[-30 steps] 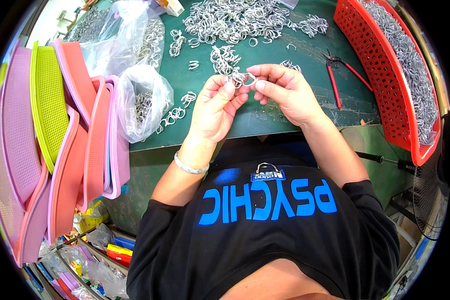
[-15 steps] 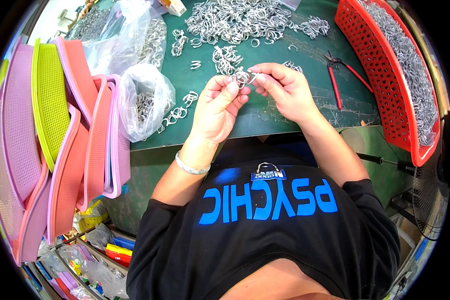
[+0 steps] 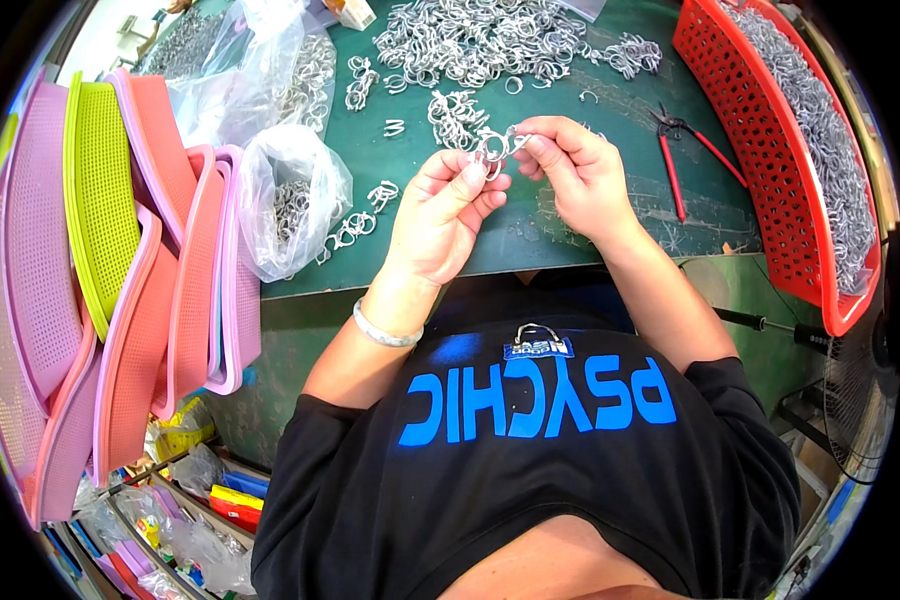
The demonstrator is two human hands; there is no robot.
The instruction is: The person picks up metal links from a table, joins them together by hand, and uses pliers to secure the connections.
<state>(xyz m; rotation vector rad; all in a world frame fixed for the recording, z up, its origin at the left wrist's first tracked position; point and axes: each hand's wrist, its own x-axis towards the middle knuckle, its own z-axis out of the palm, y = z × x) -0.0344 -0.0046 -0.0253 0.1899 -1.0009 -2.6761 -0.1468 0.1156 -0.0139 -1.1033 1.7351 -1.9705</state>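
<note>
- Green worktop [image 3: 710, 225], worn and scratched near its front edge, fills the upper middle of the head view
- Left hand [image 3: 438, 215] holds a small cluster of metal rings [image 3: 492, 147] in a narrow pinch between thumb and fingertips, above the front part of the worktop; whether the rings are linked is too small to tell
- Right hand [image 3: 582, 180] pinches a metal piece [image 3: 519, 143] just beside that cluster, thumb against forefinger; the two hands meet fingertip to fingertip, probably to keep such small parts steady and in sight
- Just beyond the fingers lies a clump of rings [image 3: 457, 120], with a larger heap of rings [image 3: 480, 40] behind it, likely placed for a short reach
- To the right, red-handled cutters [image 3: 672, 170] lie with handles spread toward the person, seemingly ready to grab, near a red perforated basket [image 3: 760, 170] full of metal pieces
- To the left, a clear plastic bag [image 3: 262, 160] stands open with rings inside, its mouth perhaps left wide for access; purple, coral and lime perforated trays [image 3: 105, 200] lean nested beside it, which probably saves room
- Large blue lettering [image 3: 535, 400] crosses the black T-shirt [image 3: 570, 500], upside down from this angle, under a small blue label [image 3: 538, 349]; print on the carton [image 3: 352, 12] is too small to read
</note>
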